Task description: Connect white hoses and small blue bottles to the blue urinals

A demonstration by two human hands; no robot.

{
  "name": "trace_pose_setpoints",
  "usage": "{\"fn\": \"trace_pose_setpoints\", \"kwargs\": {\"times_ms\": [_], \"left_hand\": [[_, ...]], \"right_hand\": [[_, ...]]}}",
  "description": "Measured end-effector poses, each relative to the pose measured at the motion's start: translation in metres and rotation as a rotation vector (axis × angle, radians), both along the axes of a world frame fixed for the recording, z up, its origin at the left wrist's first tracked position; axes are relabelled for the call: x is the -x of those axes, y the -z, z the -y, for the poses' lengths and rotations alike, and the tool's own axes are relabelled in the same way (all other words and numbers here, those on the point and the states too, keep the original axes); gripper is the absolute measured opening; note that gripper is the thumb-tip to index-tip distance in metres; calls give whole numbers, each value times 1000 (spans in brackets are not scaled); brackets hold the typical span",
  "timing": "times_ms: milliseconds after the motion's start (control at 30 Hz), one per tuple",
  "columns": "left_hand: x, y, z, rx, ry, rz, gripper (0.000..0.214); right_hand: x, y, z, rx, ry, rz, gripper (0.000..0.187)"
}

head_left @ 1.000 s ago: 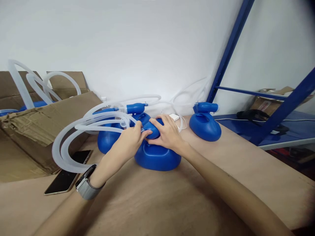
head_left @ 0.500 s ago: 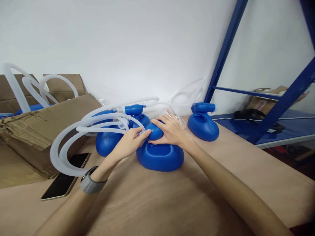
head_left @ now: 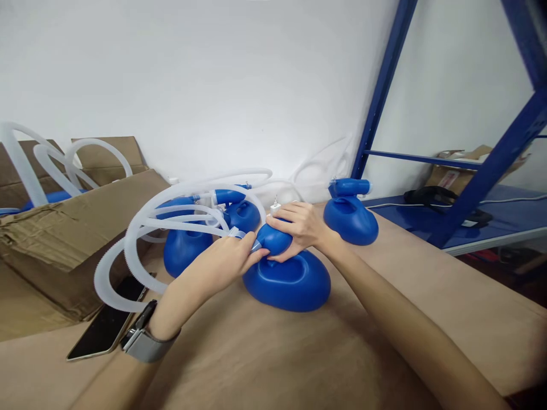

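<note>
My left hand [head_left: 226,259] is closed, thumb and fingers gripping the clear connector [head_left: 256,246] at the mouth of the blue bottle [head_left: 290,287]. My right hand [head_left: 302,226] curls part-open around the bottle's rounded top; its body rests on the counter [head_left: 342,353] just below both hands. Pale corrugated tubing [head_left: 131,246] loops out left of my left hand.

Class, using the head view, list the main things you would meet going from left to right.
Cardboard box → left blue bottle → rear middle blue bottle → front blue bottle → right blue bottle → blue metal rack.
</note>
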State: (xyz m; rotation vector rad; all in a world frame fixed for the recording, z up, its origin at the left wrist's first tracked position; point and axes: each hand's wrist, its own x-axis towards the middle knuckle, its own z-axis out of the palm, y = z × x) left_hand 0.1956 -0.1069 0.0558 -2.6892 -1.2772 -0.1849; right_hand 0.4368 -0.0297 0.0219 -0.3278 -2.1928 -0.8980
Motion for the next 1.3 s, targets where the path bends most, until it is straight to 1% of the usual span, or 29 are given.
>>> {"fn": "trace_pose_setpoints", "kwargs": {"times_ms": [67, 167, 300, 367, 533, 633, 767, 867, 967, 1067, 1300], "left_hand": [[-2, -1, 3, -59, -20, -99, 39], [-5, 0, 5, -133, -48, -168, 46], [-8, 1, 6, -141, -103, -196, 45], [-10, 0, 6, -137, -120, -193, 44], [-13, 1, 3, -180, -187, -136, 48], [-12, 5, 0, -209, -210, -67, 52], [-11, 13, -3, -220, -242, 11, 54], [-12, 17, -3, -209, -276, 56, 53], [-13, 19, -3, -219, -312, 80, 51], [-13, 19, -4, -249, -338, 82, 53], [-10, 20, -4, -292, -350, 138, 58]], "right_hand": [[-2, -1, -1, -18, 11, 11, 73], [-5, -1, -2, -17, 28, 21, 74], [-8, -1, -4, 7, 1, 14, 78], [-9, -1, -4, 24, 13, 12, 81], [-12, -3, -1, 160, 135, 55, 86], [-13, -3, 0, 210, 158, 51, 87], [-12, -4, 1, 190, 139, 30, 86], [-11, -5, 2, 184, 158, 27, 86], [-11, -6, 3, 209, 202, 26, 87], [-10, -6, 4, 193, 221, 7, 87], [-9, -3, 6, 196, 238, -2, 88]]}}
